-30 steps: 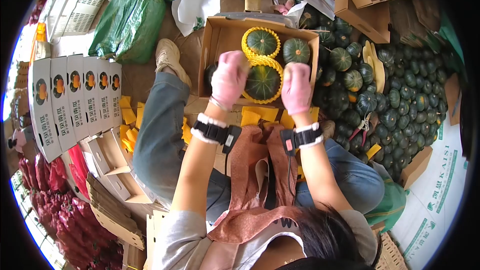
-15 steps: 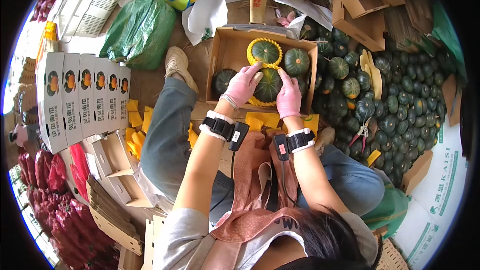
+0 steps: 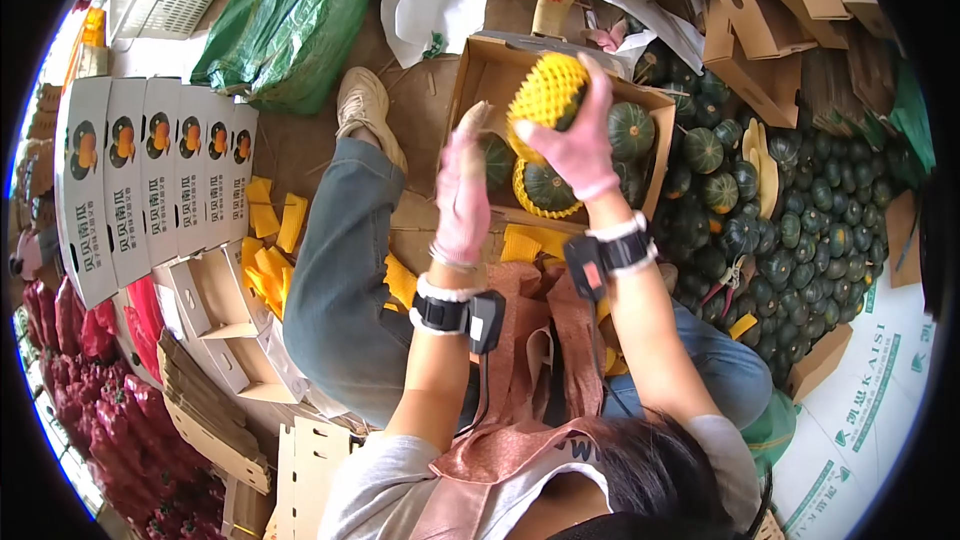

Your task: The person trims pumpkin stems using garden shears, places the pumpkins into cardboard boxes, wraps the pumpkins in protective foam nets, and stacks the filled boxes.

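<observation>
I see the pink-gloved right hand (image 3: 583,140) clamped on a round, dark-green pumpkin in yellow foam netting (image 3: 548,98) at the frame's upper centre, over a brown cardboard box (image 3: 490,70); the pink-gloved left hand (image 3: 462,190), fingers straight, is apart from it, left of centre.

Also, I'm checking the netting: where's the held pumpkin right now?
In the head view, the held pumpkin is above centre, slightly right, gripped by the right hand over the carton, with the left hand to its lower left.
</observation>
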{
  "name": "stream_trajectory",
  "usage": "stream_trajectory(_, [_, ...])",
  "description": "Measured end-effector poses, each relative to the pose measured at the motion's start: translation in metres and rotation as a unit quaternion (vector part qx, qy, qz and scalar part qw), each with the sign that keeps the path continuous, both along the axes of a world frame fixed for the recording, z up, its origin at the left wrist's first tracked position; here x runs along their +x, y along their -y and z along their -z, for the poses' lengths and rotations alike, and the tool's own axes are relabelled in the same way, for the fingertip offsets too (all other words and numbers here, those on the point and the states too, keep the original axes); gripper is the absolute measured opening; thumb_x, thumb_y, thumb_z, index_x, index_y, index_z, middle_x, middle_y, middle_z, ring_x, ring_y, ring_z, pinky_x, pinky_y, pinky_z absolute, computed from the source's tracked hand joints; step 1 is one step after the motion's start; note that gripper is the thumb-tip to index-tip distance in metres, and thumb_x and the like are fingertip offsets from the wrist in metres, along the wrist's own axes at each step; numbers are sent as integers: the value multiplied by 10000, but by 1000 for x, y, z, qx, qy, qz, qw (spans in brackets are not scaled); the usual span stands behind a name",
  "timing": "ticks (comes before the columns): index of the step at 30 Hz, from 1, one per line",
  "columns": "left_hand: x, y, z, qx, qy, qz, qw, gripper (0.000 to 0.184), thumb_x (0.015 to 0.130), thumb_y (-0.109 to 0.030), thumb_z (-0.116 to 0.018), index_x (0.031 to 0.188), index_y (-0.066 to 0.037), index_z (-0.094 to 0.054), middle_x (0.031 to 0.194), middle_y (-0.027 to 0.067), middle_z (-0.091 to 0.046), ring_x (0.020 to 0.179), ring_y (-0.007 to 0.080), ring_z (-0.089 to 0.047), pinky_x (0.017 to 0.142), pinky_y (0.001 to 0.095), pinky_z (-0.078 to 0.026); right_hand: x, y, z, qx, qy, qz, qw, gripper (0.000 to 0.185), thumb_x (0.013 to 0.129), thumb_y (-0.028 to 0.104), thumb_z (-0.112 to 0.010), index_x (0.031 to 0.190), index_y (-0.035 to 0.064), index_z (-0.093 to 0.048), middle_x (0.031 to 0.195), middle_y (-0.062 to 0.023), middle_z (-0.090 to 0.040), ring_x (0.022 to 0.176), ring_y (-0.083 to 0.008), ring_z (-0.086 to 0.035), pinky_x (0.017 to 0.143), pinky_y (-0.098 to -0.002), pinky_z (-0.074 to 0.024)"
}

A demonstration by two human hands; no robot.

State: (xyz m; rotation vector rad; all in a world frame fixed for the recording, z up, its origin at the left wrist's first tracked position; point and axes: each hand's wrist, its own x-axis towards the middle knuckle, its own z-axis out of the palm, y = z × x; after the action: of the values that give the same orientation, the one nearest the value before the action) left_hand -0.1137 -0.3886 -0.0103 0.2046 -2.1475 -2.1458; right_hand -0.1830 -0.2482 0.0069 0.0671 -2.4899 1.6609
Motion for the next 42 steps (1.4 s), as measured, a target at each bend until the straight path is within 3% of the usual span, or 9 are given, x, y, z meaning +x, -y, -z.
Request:
stream_trajectory(2, [-10, 29, 26, -526, 32, -42, 849, 348, 891, -243, -523, 1237, -254, -559, 1262, 104, -523, 1128, 327, -485, 957, 416, -356, -30, 35, 31, 44, -145, -36, 988, 964, 513, 295, -792, 1302, 36, -304, 1190, -190, -358, 1146, -347, -349, 1003, -437, -335])
stream_trajectory(7, [-4, 40, 78, -320, 85, -71, 941, 410, 851, -60, -506, 1223, -221, -569, 1149, 122, -571, 997, 337, -561, 851, 420, -462, -22, 56, 59, 358, 34, -32, 932, 923, 482, 385, -804, 1297, 304, -380, 1265, -174, -303, 1150, -411, -335, 902, -503, -367])
stream_trajectory(12, [-10, 37, 74, -412, 27, -96, 906, 378, 868, -33, -480, 1225, -124, -568, 1126, 218, -553, 1031, 359, -547, 874, 392, -451, -25, 77, 66, 459, 132, -16, 878, 873, 564, 402, -768, 1332, 273, -372, 1320, -175, -291, 1195, -450, -317, 891, -542, -338])
stream_trajectory(18, [-6, 32, 50, -521, -121, -82, 841, 481, 694, -169, -685, 1143, -68, -545, 1221, 147, -518, 1158, 336, -450, 1002, 457, -325, -30, 76, 48, 415, 172, -62, 891, 873, 649, 434, -735, 1385, 228, -315, 1389, -212, -277, 1277, -472, -265, 960, -608, -284])
stream_trajectory(21, [6, 16, 46, -526, -22, 37, 849, 548, 660, -226, -740, 1151, -123, -520, 1259, 94, -505, 1221, 278, -429, 1039, 549, -227, 12, 31, 26, 266, -49, -70, 960, 675, 743, 335, -677, 1324, 148, -390, 1321, -212, -416, 1186, -419, -431, 957, -515, -370])
stream_trajectory(27, [-21, -8, 12, -688, 228, 259, 639, 894, 593, -375, -789, 1360, -290, -338, 1356, 143, -388, 1270, 313, -377, 1045, 620, -177, 174, -135, 49, 191, 112, 390, 894, 294, 779, 117, -592, 1061, 46, -546, 1006, -167, -583, 909, -321, -564, 820, -390, -459])
stream_trajectory(32, [-37, -22, -8, -736, 224, 290, 569, 942, 525, -428, -793, 1337, -252, -350, 1260, 162, -443, 1227, 356, -386, 1009, 635, -216, 261, -175, 157, 222, 385, 353, 823, 425, 755, 263, -597, 1086, 12, -508, 1080, -225, -561, 1060, -386, -527, 889, -445, -435])
stream_trajectory(38, [-2, -52, -28, -489, -173, 291, 804, 788, 445, -182, -793, 1168, -148, -481, 1184, 192, -445, 1124, 395, -415, 966, 456, -373, 246, -169, 136, 256, 499, 231, 795, 469, 741, 290, -647, 1105, 40, -487, 1065, -222, -593, 958, -382, -599, 807, -453, -494])
stream_trajectory(42, [19, -77, 0, -538, -181, 362, 739, 639, 547, -53, -747, 1147, -156, -554, 1352, 189, -374, 1251, 433, -323, 1060, 463, -311, 255, -170, 146, 268, 489, 192, 808, 347, 759, 321, -656, 958, 39, -624, 949, -200, -654, 926, -373, -619, 789, -430, -505])
